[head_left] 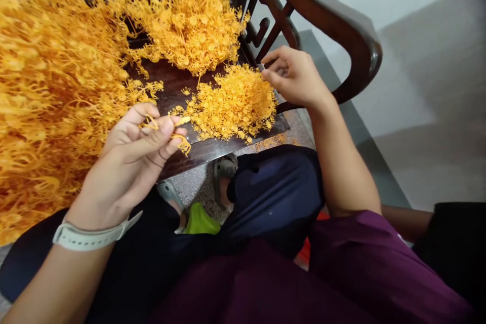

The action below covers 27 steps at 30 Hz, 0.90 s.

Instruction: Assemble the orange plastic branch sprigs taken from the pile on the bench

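Observation:
My left hand (146, 144) is closed in a pinch on a thin orange plastic sprig (184, 120), whose ends stick out past the fingertips. Its wrist wears a pale watch strap. Over the far right of the bench, my right hand (290, 73) is closed on a small flat grey piece (261, 67), mostly hidden by the fingers. Just below and left of that hand lies a low pile of small orange plastic flower-like pieces (235, 104). A taller heap of orange sprigs (193, 20) stands behind it. Left of my left hand is a much larger orange heap (56, 86).
The dark wooden bench (205, 154) bears the piles, and its curved armrest (357, 35) rises at the right. Orange bits (279, 140) are scattered on the speckled floor. Between my legs a green object (201, 220) shows. A person's arm (406, 223) is at the right.

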### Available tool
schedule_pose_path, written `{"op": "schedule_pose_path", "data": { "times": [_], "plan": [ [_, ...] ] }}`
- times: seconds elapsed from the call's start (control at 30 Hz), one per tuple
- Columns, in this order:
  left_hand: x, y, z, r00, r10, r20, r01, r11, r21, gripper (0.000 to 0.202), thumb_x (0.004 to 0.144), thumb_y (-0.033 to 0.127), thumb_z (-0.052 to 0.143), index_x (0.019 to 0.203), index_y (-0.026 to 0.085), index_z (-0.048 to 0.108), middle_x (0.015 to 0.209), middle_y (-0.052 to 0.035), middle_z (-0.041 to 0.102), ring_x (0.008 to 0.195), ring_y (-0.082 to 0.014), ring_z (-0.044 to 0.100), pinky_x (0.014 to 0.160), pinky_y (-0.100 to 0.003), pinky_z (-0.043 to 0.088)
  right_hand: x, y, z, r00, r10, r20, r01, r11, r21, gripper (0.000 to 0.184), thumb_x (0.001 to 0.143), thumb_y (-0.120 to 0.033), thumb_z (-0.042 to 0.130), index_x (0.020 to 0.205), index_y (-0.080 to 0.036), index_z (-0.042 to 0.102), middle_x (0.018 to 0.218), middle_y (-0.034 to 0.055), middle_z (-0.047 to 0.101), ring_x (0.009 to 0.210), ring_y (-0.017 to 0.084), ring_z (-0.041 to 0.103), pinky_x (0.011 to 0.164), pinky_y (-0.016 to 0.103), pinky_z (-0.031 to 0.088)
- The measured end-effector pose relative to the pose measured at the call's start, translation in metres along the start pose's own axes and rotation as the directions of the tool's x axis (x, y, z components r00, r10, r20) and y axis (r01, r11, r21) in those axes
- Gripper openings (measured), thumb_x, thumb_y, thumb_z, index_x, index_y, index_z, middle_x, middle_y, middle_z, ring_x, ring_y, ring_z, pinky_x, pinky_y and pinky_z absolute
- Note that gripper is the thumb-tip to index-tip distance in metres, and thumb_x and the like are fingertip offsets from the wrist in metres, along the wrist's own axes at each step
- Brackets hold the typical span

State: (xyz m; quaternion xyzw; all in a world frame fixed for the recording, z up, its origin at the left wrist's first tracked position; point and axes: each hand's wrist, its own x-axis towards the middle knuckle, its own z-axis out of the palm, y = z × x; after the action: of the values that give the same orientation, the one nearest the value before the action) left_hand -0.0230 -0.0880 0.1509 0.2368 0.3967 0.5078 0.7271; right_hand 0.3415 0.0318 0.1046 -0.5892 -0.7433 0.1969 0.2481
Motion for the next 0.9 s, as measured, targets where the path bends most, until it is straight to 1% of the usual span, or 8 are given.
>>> {"op": "schedule_pose_path", "data": {
  "times": [0.17, 0.27, 0.37, 0.43, 0.57, 0.67, 0.77, 0.9],
  "plan": [
    [-0.001, 0.000, -0.001, 1.000, 0.004, 0.014, -0.004, 1.000, -0.021, 0.027, 0.092, -0.010, 0.068, 0.098, 0.015, 0.070, 0.083, -0.0013, 0.082, 0.074, -0.0110, 0.083, 0.068, -0.012, 0.068, -0.003, -0.003, 0.000, 0.997, -0.024, 0.078, 0.023, 1.000, 0.016, 0.015, 0.097, -0.034, 0.076, 0.106, -0.022, 0.073, 0.071, 0.0009, 0.065, 0.064, 0.018, 0.053, 0.067, 0.036, 0.041],
    [-0.001, -0.001, 0.000, 0.999, 0.034, 0.021, -0.034, 0.999, -0.030, 0.026, 0.093, -0.009, 0.071, 0.097, 0.017, 0.070, 0.082, 0.0005, 0.080, 0.077, -0.0107, 0.082, 0.069, -0.011, 0.067, -0.007, -0.008, 0.003, 0.996, -0.054, 0.077, 0.051, 0.998, 0.039, 0.016, 0.098, -0.037, 0.077, 0.104, -0.023, 0.074, 0.069, -0.0003, 0.060, 0.063, 0.017, 0.049, 0.067, 0.036, 0.038],
    [-0.003, -0.003, 0.001, 0.998, 0.044, 0.035, -0.042, 0.997, -0.060, 0.028, 0.092, -0.009, 0.074, 0.097, 0.018, 0.070, 0.085, 0.0014, 0.080, 0.080, -0.0105, 0.083, 0.072, -0.012, 0.068, -0.013, -0.026, 0.008, 0.993, -0.092, 0.074, 0.080, 0.985, 0.152, 0.021, 0.101, -0.043, 0.077, 0.105, -0.023, 0.075, 0.069, -0.0006, 0.058, 0.063, 0.016, 0.048, 0.064, 0.035, 0.036],
    [-0.004, -0.006, 0.003, 0.998, 0.037, 0.055, -0.032, 0.995, -0.093, 0.029, 0.090, -0.009, 0.075, 0.096, 0.019, 0.070, 0.086, 0.0027, 0.080, 0.083, -0.0099, 0.084, 0.076, -0.012, 0.068, -0.019, -0.048, 0.014, 0.983, -0.143, 0.114, 0.108, 0.958, 0.267, 0.025, 0.104, -0.046, 0.076, 0.105, -0.022, 0.076, 0.072, 0.0002, 0.061, 0.064, 0.015, 0.050, 0.062, 0.034, 0.037],
    [-0.006, -0.014, 0.004, 0.992, 0.048, 0.119, -0.032, 0.991, -0.131, 0.030, 0.088, -0.007, 0.082, 0.096, 0.020, 0.070, 0.088, 0.0038, 0.081, 0.091, -0.0097, 0.084, 0.085, -0.014, 0.069, -0.040, -0.109, 0.032, 0.901, -0.352, 0.253, 0.149, 0.799, 0.583, 0.031, 0.106, -0.049, 0.076, 0.109, -0.018, 0.075, 0.089, 0.0024, 0.070, 0.075, 0.013, 0.060, 0.067, 0.029, 0.046],
    [-0.006, -0.018, 0.004, 0.985, 0.094, 0.147, -0.076, 0.989, -0.124, 0.030, 0.086, 0.000, 0.091, 0.097, 0.020, 0.071, 0.089, 0.0035, 0.082, 0.087, -0.0093, 0.083, 0.084, -0.015, 0.069, -0.057, -0.145, 0.049, 0.858, -0.444, 0.260, 0.089, 0.625, 0.775, 0.028, 0.108, -0.043, 0.076, 0.113, -0.016, 0.071, 0.090, 0.0006, 0.068, 0.077, 0.011, 0.061, 0.069, 0.025, 0.049],
    [-0.007, -0.018, 0.003, 0.980, 0.157, 0.124, -0.145, 0.985, -0.095, 0.031, 0.084, 0.006, 0.096, 0.096, 0.020, 0.071, 0.091, 0.0032, 0.084, 0.085, -0.0094, 0.082, 0.081, -0.015, 0.068, -0.067, -0.159, 0.065, 0.891, -0.408, 0.201, 0.072, 0.562, 0.824, 0.027, 0.106, -0.042, 0.080, 0.111, -0.018, 0.068, 0.086, -0.0017, 0.063, 0.075, 0.010, 0.058, 0.068, 0.024, 0.049],
    [-0.007, -0.015, 0.001, 0.980, 0.186, 0.068, -0.184, 0.982, -0.031, 0.030, 0.085, 0.011, 0.097, 0.099, 0.021, 0.072, 0.099, 0.0011, 0.087, 0.095, -0.0132, 0.085, 0.086, -0.020, 0.070, -0.069, -0.157, 0.072, 0.925, -0.361, 0.120, 0.160, 0.655, 0.739, 0.025, 0.109, -0.044, 0.074, 0.107, -0.020, 0.069, 0.091, 0.0018, 0.066, 0.078, 0.014, 0.058, 0.071, 0.029, 0.050]
  ]
}}
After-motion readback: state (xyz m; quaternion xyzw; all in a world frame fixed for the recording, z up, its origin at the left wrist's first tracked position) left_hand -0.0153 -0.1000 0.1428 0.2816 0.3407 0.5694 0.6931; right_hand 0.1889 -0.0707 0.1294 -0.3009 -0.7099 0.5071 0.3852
